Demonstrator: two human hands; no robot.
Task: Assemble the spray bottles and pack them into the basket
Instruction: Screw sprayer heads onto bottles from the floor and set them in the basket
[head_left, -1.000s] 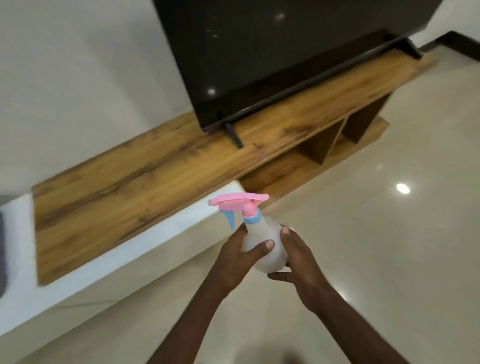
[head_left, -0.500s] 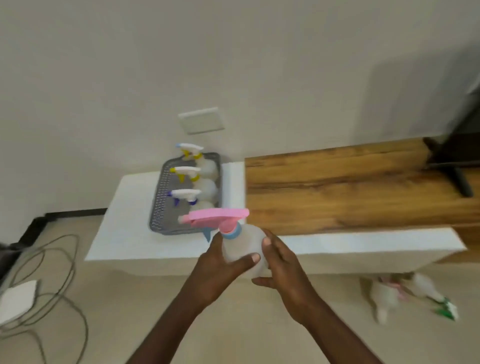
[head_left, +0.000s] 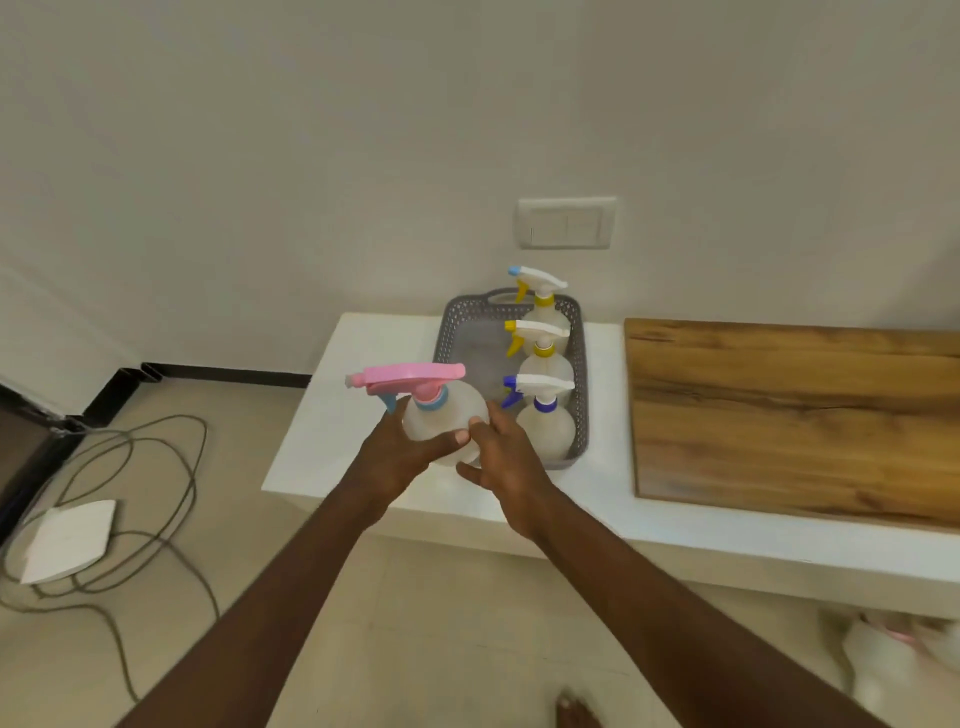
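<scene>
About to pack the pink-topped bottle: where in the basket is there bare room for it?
The grey basket has three bottles lined along its right wall, so that side is crowded. The left half, between those bottles and the left wall, is bare. The pink-topped bottle, held by the left hand and right hand, is in front of that gap.
</scene>
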